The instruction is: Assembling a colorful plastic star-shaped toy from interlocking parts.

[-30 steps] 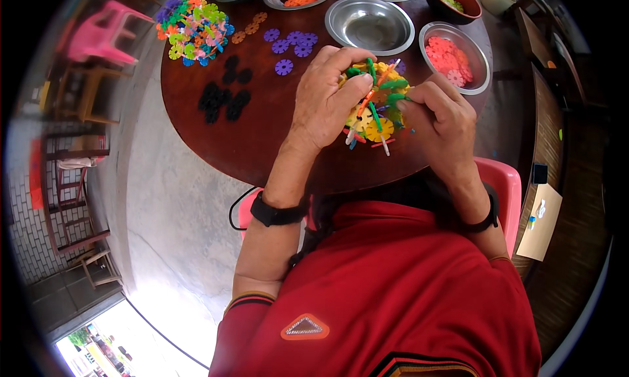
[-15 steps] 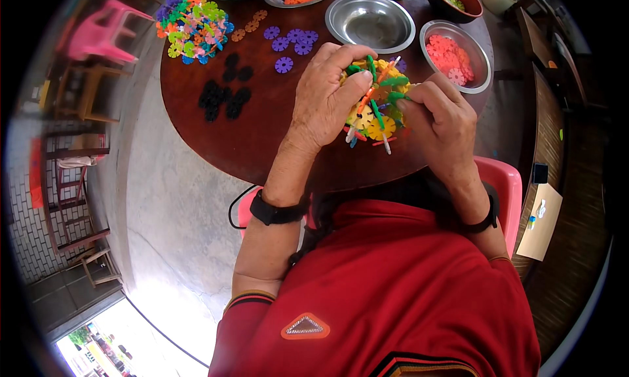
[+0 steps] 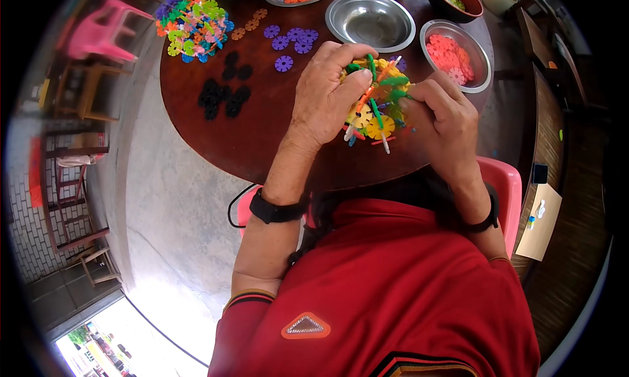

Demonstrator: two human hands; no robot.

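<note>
Near the table's front right, a ball-like cluster of interlocking plastic discs (image 3: 380,126) in yellow, green, orange and white is held up between my hands. My left hand (image 3: 327,92) wraps its upper left side, thumb and fingers closed on it. At the cluster's right side, my right hand (image 3: 445,118) pinches a green disc (image 3: 398,95) between thumb and forefinger, at the edge of the cluster. Whether that disc is fully slotted in cannot be seen. The cluster's underside is hidden.
Loose black discs (image 3: 223,100), purple discs (image 3: 298,39) and brown discs (image 3: 252,25) lie on the round table (image 3: 196,131). A finished-looking multicoloured disc cluster (image 3: 200,29) stands far left. Around the back are an unfilled metal bowl (image 3: 334,33), a bowl of pink discs (image 3: 452,59) and a red bowl (image 3: 468,13).
Almost nothing differs. My right hand has shifted very slightly at the cluster's right side, while the left keeps its hold.
</note>
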